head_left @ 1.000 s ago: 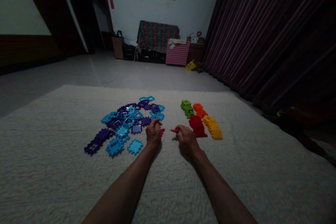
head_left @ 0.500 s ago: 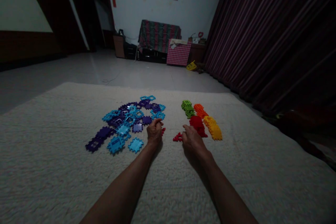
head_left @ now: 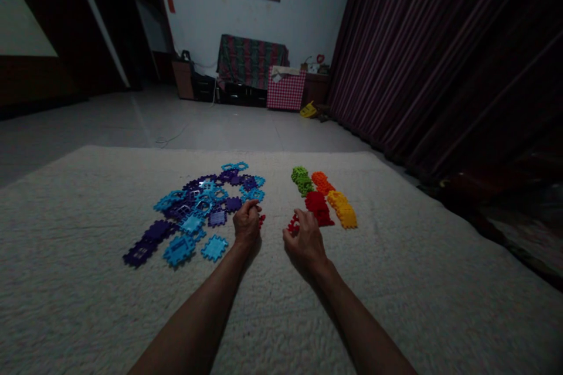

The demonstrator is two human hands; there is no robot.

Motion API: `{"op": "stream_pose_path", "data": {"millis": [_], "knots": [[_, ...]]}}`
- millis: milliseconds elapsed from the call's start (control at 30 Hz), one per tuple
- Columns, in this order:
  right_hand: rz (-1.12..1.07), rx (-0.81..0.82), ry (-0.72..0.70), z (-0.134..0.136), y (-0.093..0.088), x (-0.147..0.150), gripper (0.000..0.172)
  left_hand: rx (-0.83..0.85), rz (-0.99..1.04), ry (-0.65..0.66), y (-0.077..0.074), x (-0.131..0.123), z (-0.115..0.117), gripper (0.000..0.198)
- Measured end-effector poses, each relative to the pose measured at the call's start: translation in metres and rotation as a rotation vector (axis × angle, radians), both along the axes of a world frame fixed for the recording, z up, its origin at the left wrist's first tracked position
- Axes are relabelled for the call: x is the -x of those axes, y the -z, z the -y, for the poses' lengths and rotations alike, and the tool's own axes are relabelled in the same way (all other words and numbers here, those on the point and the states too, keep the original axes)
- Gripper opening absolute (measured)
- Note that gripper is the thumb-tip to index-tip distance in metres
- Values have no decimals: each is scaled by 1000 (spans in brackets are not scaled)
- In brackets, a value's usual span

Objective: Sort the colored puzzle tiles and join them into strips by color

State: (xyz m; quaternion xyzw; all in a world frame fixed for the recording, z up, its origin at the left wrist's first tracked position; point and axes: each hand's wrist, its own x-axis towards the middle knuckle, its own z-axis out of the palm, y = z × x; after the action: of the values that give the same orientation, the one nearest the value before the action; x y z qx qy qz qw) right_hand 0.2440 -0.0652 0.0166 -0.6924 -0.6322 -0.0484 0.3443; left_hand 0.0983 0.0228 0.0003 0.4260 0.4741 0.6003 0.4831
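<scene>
Just below frame centre, our left hand [head_left: 247,222] gripped a red piece [head_left: 263,221], while our right hand [head_left: 303,237], its hold unclear, needed a light edge pinch on another red piece [head_left: 293,222].

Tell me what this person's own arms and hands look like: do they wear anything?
The left hand and right hand are bare, with no gloves. No sleeve shows along the left forearm or right forearm, nor any watch or bracelet. It is too dim to rule out rings.
</scene>
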Motion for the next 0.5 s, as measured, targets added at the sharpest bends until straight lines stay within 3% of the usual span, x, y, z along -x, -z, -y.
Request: {"op": "stream_pose_path", "data": {"millis": [100, 233, 500], "knots": [[-40, -152, 61, 5, 6, -29, 54, 4, -6, 1, 7, -1, -3, 34], [-26, -217, 189, 8, 15, -57, 55, 3, -4, -1, 11, -1, -6, 34], [31, -172, 274, 7, 20, -63, 55, -1, -15, -5, 6, 0, -3, 33]]}}
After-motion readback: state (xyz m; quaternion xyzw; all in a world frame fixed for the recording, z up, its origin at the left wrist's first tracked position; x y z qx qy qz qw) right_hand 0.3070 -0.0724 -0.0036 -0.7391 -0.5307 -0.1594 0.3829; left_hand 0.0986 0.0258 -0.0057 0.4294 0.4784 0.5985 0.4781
